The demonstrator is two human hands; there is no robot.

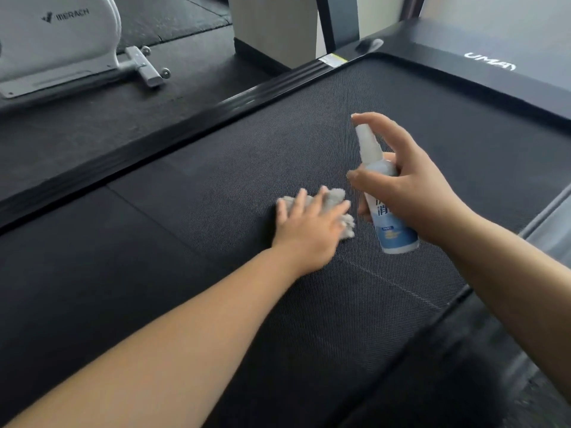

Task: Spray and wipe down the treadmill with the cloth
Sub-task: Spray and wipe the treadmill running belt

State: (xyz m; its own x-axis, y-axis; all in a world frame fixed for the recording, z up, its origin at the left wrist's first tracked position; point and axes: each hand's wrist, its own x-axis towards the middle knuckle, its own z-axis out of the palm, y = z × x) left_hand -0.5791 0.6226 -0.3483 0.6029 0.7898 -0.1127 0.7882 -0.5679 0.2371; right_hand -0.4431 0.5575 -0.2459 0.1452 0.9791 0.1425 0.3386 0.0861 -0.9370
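The left hand (pixel 312 223) lies flat on a grey cloth (pixel 335 200), fingers spread and straight, pressing it onto the treadmill belt (pixel 216 186). The cloth is bunched under the palm; bits of it show past the fingertips toward 12 and 2 o'clock. It sits near the middle of the belt.

The right hand (pixel 411 193) grasps a spray bottle (pixel 391 211) just beside the cloth, at 3 o'clock from it. Thumb and lower fingers curl round the bottle's body, and the forefinger reaches over the clear nozzle cap at its top. The bottle is white with a blue label and tilts with the top leaning toward 11 o'clock. Its base hangs above the belt; whether it touches the belt cannot be told.

The belt is dark with a fine woven texture, and a faint seam line crosses it toward 5 o'clock from the hands. A black side rail (pixel 197 118) runs along the belt's edge from 8 o'clock to 1 o'clock. At 1 o'clock the treadmill's black hood (pixel 482 54) carries white lettering. At 10 o'clock, well apart, a white machine (pixel 58 35) stands on dark floor mats (pixel 92 125).
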